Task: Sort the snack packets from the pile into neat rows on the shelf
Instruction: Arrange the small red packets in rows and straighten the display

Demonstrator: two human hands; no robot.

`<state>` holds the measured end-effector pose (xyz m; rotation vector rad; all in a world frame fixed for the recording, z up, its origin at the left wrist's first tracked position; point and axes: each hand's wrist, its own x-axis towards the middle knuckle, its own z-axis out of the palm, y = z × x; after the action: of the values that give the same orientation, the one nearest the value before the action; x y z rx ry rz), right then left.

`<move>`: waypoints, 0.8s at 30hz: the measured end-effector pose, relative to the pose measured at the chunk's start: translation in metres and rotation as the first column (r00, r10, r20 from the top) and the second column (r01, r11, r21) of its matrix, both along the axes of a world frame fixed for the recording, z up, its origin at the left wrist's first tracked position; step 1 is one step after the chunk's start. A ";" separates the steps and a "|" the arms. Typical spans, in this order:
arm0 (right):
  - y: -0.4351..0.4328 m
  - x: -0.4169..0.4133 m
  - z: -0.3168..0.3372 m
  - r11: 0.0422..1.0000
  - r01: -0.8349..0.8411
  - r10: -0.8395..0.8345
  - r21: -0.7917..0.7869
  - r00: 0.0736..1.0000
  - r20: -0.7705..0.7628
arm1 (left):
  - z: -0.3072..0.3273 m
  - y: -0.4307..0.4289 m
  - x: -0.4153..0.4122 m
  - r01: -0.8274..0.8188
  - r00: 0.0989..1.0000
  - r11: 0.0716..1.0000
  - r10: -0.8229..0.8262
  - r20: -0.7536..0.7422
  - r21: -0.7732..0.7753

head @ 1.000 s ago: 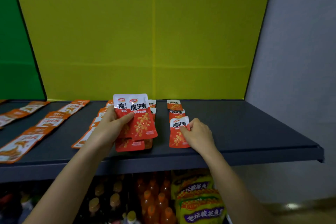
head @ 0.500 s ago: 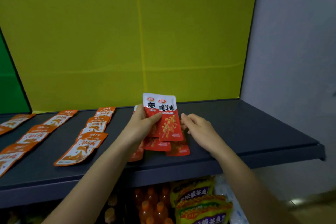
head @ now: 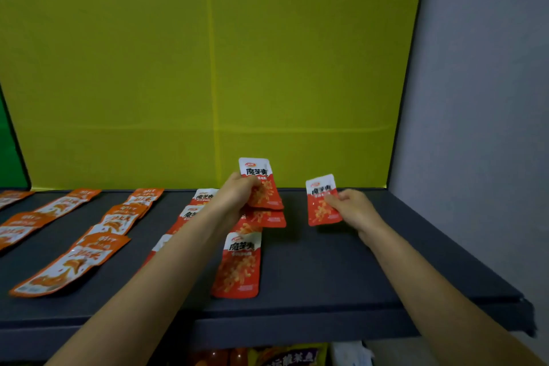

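Note:
My left hand [head: 236, 197] grips a fanned stack of red and white snack packets [head: 263, 187] above the middle of the dark shelf [head: 341, 270]. My right hand [head: 352, 209] pinches a single red packet [head: 322, 202] by its right edge, held upright toward the back right of the shelf. One red packet [head: 239, 266] lies flat near the front edge, below the stack. A row of red packets [head: 191, 211] runs front to back on the left of my left arm, partly hidden by it.
Rows of orange packets [head: 89, 255] lie on the left half of the shelf. A yellow-green panel [head: 208, 68] backs the shelf and a grey wall [head: 475, 128] closes its right side. Bottles and yellow bags [head: 285, 355] sit on the shelf below.
My right hand has drawn one red packet out of the stack and carried it to the right. The view has shifted right and closer; a red packet now lies flat near the front.

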<state>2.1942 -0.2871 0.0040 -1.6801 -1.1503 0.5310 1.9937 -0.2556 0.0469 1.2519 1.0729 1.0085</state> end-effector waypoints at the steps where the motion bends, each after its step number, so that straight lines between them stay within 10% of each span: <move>1: 0.006 0.007 -0.007 0.998 0.020 -0.016 -0.059 0.998 0.055 | -0.001 0.002 0.000 -0.001 1.000 1.000 0.001 -0.013 -0.012; 14: 0.065 0.007 -0.021 0.967 0.167 -0.021 -0.194 0.807 0.590 | -0.015 0.004 0.017 0.006 0.994 1.000 -0.003 -0.112 0.025; 20: 0.065 0.009 -0.017 0.979 0.163 -0.075 -0.120 0.844 0.531 | -0.014 -0.003 0.021 -0.004 0.995 0.999 0.007 -0.097 0.039; 24: 0.047 0.003 0.012 0.995 -0.097 0.088 0.040 0.979 0.182 | -0.013 -0.014 0.030 0.018 0.998 0.998 -0.014 -0.060 0.062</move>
<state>2.1972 -0.2403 0.0161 -1.6647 -1.3668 0.4104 2.0233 -0.2700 0.0336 1.3471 1.0820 1.0047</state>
